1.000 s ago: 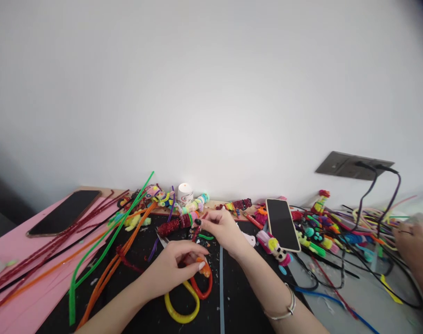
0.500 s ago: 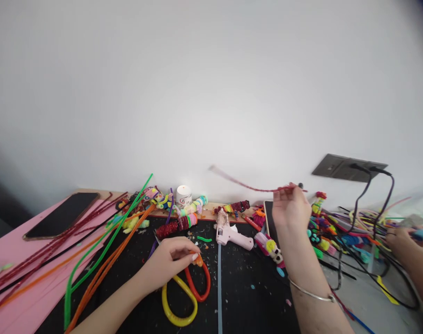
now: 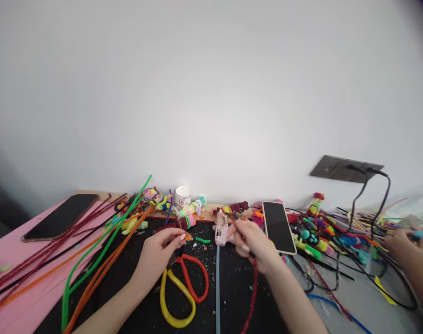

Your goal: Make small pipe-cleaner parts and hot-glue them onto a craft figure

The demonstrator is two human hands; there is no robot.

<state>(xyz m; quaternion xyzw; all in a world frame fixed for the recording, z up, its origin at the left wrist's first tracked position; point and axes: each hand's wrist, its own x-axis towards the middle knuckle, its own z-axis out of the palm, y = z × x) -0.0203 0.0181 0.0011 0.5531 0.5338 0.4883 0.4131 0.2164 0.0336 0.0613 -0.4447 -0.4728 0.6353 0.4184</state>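
My left hand (image 3: 160, 253) is closed in a pinch on a small orange fuzzy piece (image 3: 188, 236). Below it lie scissors with one yellow loop (image 3: 176, 320) and one red loop (image 3: 206, 278). My right hand (image 3: 251, 243) is closed around a dark red glittery pipe cleaner (image 3: 253, 287), whose long end hangs toward the front of the black mat (image 3: 228, 287). Its fingers are in front of the handle of a pale pink glue gun (image 3: 221, 234); I cannot tell if they touch it. From the gun's back a pale glue stick (image 3: 218, 287) runs toward me.
Loose pipe cleaners (image 3: 117, 232) spread over a pink sheet (image 3: 44, 297) at left, beside a dark phone (image 3: 61, 215). A second phone (image 3: 279, 227) lies right of the gun. Small fuzzy figures line the wall. Another person's hand (image 3: 408, 248) is at far right, near black cables (image 3: 388, 195).
My right hand has come down and left from near the wall, bringing the red pipe cleaner over the mat. My left hand has risen slightly and moved left with the orange piece.
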